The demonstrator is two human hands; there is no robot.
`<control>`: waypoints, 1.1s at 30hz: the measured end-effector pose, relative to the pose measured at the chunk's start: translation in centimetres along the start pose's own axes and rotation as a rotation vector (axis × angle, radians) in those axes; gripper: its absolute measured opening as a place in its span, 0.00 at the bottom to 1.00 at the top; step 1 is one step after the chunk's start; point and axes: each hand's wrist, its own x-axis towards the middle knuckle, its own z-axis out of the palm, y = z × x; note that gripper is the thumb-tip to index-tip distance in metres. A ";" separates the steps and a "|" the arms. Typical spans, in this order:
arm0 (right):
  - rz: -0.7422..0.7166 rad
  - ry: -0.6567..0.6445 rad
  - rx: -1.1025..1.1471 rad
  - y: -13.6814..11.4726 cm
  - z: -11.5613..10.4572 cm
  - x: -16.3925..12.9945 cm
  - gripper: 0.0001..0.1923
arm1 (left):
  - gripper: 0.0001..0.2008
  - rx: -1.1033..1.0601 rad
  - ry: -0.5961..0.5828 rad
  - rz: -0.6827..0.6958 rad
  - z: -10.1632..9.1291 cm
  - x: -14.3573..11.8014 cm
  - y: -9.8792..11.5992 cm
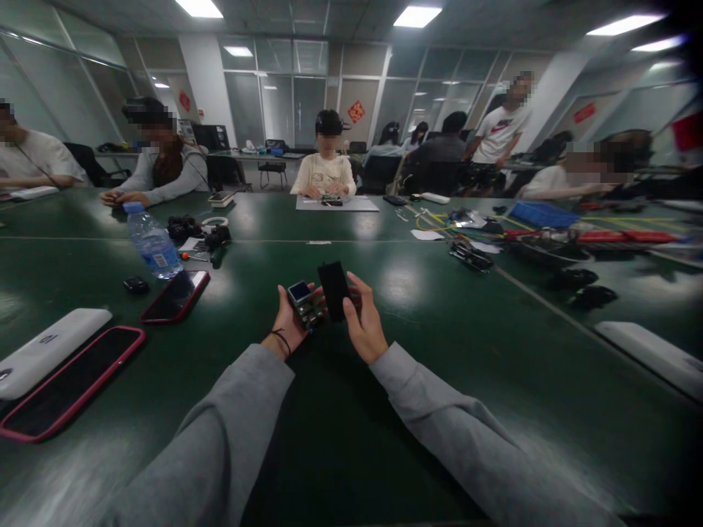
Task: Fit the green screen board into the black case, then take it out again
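Note:
In my left hand rests a small circuit board with a little square screen at its upper end and parts mounted below it. My right hand grips a flat black rectangular panel, thumb on its near face and fingers behind its right edge. The panel stands tilted just right of the board; whether the two touch I cannot tell. Some left fingertips are hidden behind the board and panel. Both hands are above the green table.
On the left lie a phone with a red edge, a larger red-edged phone, a white device and a water bottle. A blue tray, cables and a white case lie right. People sit around the table.

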 end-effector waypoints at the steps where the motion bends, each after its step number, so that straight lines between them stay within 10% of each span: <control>1: 0.043 -0.036 0.047 0.7 0.2 0.1 0.24 | 0.35 0.005 0.002 -0.017 0.0 0.0 0.0; 11: 0.442 -0.122 0.482 4.7 0.9 0.9 0.25 | 0.34 0.014 -0.035 -0.020 0.3 -0.5 0.2; 26: 0.330 -0.108 0.227 5.8 1.0 0.7 0.41 | 0.35 0.103 -0.047 -0.078 0.3 -0.4 0.2; 33: 0.205 -0.072 -0.014 6.2 1.0 0.4 0.33 | 0.34 0.060 -0.081 -0.060 0.0 -0.3 0.2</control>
